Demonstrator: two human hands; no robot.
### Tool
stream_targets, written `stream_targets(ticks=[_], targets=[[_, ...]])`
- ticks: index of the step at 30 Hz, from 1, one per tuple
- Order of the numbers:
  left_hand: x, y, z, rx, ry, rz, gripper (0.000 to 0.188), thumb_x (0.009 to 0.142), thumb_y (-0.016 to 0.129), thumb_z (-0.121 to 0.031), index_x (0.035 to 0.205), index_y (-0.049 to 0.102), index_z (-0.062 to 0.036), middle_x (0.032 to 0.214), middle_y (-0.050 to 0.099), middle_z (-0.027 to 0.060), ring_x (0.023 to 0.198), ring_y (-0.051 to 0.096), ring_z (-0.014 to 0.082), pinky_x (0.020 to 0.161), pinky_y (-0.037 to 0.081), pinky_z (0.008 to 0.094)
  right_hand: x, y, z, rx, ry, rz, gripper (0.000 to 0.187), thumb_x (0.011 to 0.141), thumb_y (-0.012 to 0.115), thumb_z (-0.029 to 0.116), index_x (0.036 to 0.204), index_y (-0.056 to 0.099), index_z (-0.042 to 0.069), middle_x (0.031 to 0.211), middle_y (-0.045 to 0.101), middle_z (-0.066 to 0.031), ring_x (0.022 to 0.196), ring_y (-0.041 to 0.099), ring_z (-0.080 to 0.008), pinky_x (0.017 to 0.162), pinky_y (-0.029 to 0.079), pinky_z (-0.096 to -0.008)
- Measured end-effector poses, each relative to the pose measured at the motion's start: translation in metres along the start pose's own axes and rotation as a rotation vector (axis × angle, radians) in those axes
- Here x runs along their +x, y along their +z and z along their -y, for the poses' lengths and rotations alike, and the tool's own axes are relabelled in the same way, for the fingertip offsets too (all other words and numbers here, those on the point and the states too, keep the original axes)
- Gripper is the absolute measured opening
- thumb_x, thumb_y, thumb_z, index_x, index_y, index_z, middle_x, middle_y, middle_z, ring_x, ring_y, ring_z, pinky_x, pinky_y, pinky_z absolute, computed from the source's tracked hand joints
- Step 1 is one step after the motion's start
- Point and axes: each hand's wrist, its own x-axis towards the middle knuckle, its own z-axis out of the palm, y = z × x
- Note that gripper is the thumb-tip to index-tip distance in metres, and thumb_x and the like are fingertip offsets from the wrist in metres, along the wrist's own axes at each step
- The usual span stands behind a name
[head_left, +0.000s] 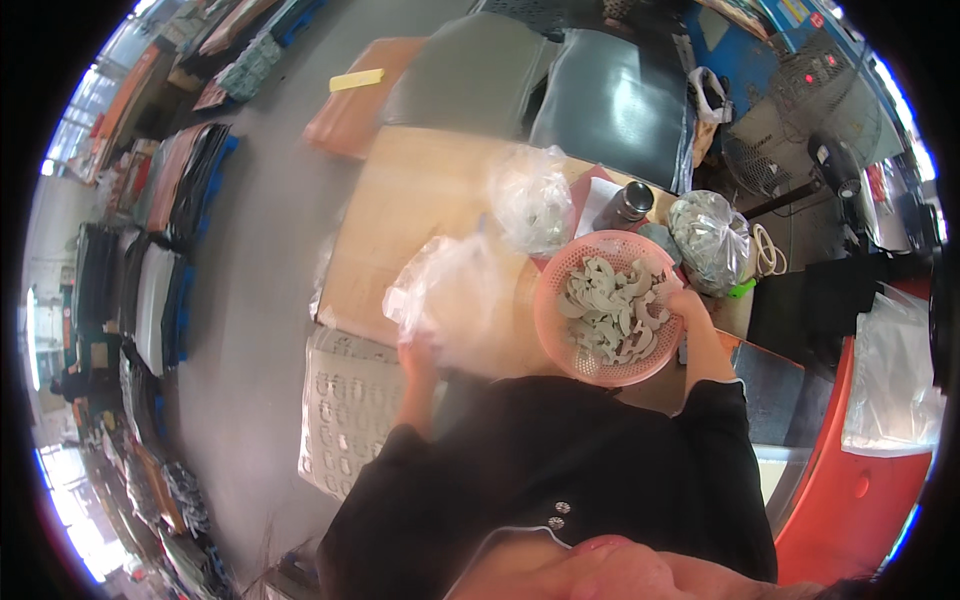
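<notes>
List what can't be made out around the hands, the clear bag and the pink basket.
- Left hand: head view, motion blur and the clear bag smear the fingers; its grip is unclear.
- Right hand: at the pink basket rim; fingertips hidden by rim and grey pieces.
- Clear bag contents: blurred, cannot tell.
- Tied bags behind: contents too small to identify.

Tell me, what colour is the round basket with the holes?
Pink; the basket shows best in the head view, by the right hand.
</notes>
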Motion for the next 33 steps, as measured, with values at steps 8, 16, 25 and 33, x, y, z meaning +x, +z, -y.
stream_targets(ticks=[8,16,25,33], targets=[[-0.002,0.028,0.048,0.704,0.389,0.427,0.059,0.098,0.047,-0.022,0.151,0.022,-0.0218,0.095,0.066,0.0179,0.072,0.065,0.0254,0.061,0.052,0.0372,-0.114,-0.054,0.086,0.452,-0.244,-0.046,0.042,0.078,0.054,0.009,0.119,0.061,0.006,0.087,0.066,-0.0098,0.069,0.061,-0.0228,0.057,0.049,-0.0399],[0.001,0.088,0.123,0.820,0.030,0.517,0.043,0.094,0.047,-0.028,0.133,0.044,-0.0071,0.108,0.064,0.0239,0.080,0.065,0.0326,0.076,0.050,0.0442,-0.179,-0.058,0.108,0.438,-0.127,0.053,0.039,0.084,0.052,0.008,0.123,0.058,0.007,0.094,0.065,-0.0107,0.085,0.064,-0.0217,0.061,0.053,-0.0397],[0.081,0.070,0.175,1.090,0.240,0.687,0.034,0.085,0.054,-0.025,0.101,0.067,0.0023,0.105,0.067,0.0234,0.080,0.066,0.0315,0.074,0.052,0.0434,-0.198,0.020,0.108,0.898,0.042,0.353,0.047,0.082,0.064,0.016,0.127,0.053,0.009,0.096,0.063,-0.0050,0.079,0.062,-0.0182,0.053,0.050,-0.0307],[0.060,0.073,-0.051,1.075,0.302,0.847,0.047,0.080,0.054,-0.002,0.128,0.052,-0.0014,0.107,0.068,0.0157,0.086,0.065,0.0237,0.070,0.054,0.0368,-0.157,-0.011,0.207,0.098,-0.810,-0.630,0.070,0.077,0.073,0.035,0.131,0.047,0.000,0.129,0.051,-0.0244,0.119,0.050,-0.0404,0.099,0.042,-0.0453]])
